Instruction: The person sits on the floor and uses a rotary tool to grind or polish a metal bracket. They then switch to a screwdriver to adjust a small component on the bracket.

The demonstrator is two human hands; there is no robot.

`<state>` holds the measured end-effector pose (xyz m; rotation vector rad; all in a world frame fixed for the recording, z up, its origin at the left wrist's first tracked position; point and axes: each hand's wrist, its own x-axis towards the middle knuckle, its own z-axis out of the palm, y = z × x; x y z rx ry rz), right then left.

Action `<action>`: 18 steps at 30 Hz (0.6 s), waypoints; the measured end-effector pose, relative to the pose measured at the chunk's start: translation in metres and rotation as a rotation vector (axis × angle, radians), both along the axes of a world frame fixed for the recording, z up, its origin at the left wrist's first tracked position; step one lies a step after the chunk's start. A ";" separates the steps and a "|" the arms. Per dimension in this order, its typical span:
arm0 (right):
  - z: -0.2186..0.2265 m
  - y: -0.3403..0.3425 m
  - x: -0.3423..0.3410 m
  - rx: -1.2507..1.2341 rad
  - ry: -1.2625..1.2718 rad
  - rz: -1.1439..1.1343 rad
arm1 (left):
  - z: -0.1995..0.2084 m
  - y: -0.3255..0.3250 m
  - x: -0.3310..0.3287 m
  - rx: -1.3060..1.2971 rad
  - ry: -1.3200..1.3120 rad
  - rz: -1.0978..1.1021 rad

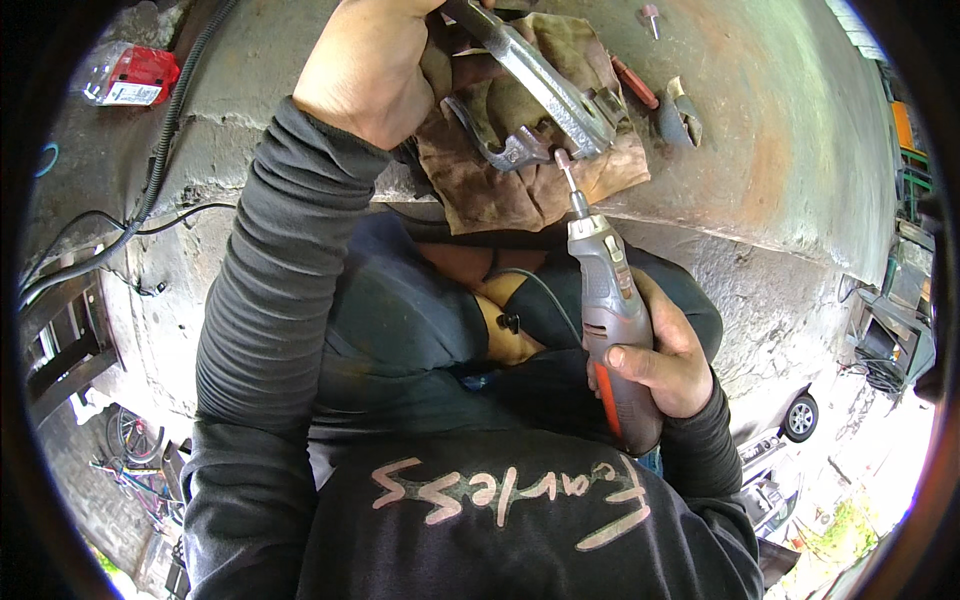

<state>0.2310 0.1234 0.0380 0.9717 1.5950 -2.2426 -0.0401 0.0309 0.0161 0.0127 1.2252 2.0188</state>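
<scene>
My right hand (678,362) is wrapped round a grey and orange rotary tool (612,300). Its pinkish grinding tip (562,158) points away from me and meets or nearly meets a forged metal part; I cannot tell which. The part (548,85) has a long bright bar and a curved, darker hooked arm (508,150). My left hand (375,72) grips its far left end, with some fingers hidden or cut off by the picture's upper edge. Beneath the part lies a stained brown leather piece (480,195).
A red rod-like piece (635,82), a curled scrap of abrasive sheet (680,115) and a small pink-tipped bit (651,20) lie on the worn metal surface to the right. At far left are a bottle of red liquid (135,75) and a ribbed black hose (170,130).
</scene>
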 end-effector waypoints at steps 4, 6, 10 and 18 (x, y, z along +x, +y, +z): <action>0.001 0.000 0.000 -0.039 0.020 0.011 | -0.001 0.001 0.002 0.019 0.031 -0.001; 0.000 0.000 0.000 -0.035 0.016 0.000 | -0.001 0.001 0.001 0.012 0.027 -0.008; -0.001 -0.002 -0.001 -0.044 0.022 -0.020 | -0.001 -0.001 0.001 -0.002 0.034 -0.017; 0.000 -0.002 -0.001 -0.031 0.014 0.003 | -0.003 0.000 0.001 0.022 0.017 0.003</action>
